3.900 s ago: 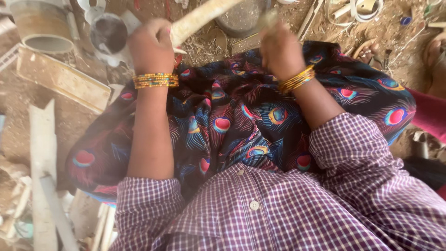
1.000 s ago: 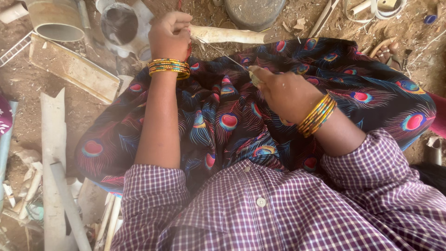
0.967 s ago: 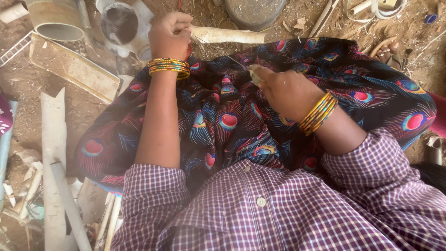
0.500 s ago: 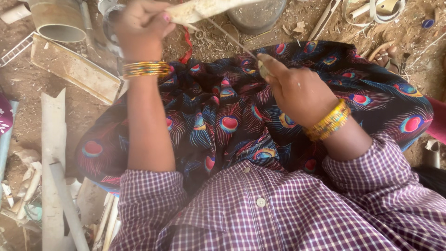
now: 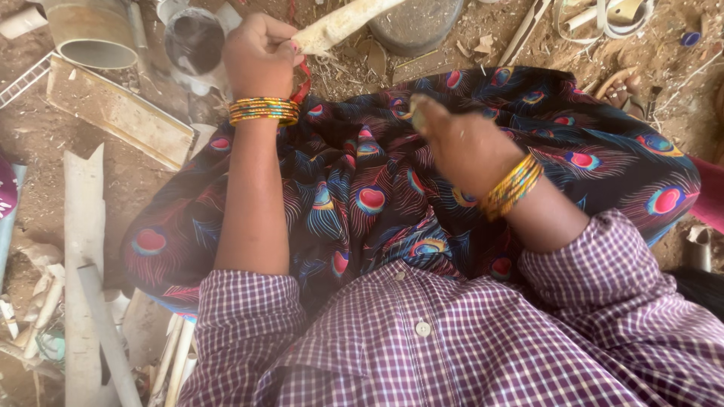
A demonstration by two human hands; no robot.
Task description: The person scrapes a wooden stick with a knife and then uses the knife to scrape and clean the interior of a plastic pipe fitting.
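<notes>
Left hand [image 5: 258, 54]: fingers closed around pale stalk [image 5: 339, 24] above peacock-print skirt [image 5: 362, 188]. Right hand [image 5: 464, 143]: fingers pinched on a small pale strip [image 5: 416, 105], over lap.

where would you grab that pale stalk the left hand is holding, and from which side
Probably near its lower, frayed end, where the left hand already closes around the pale stalk. It slants up and away to the right, out of the picture, so come from the left, fingers wrapping across its width. The right hand stays apart, over the skirt.
</notes>
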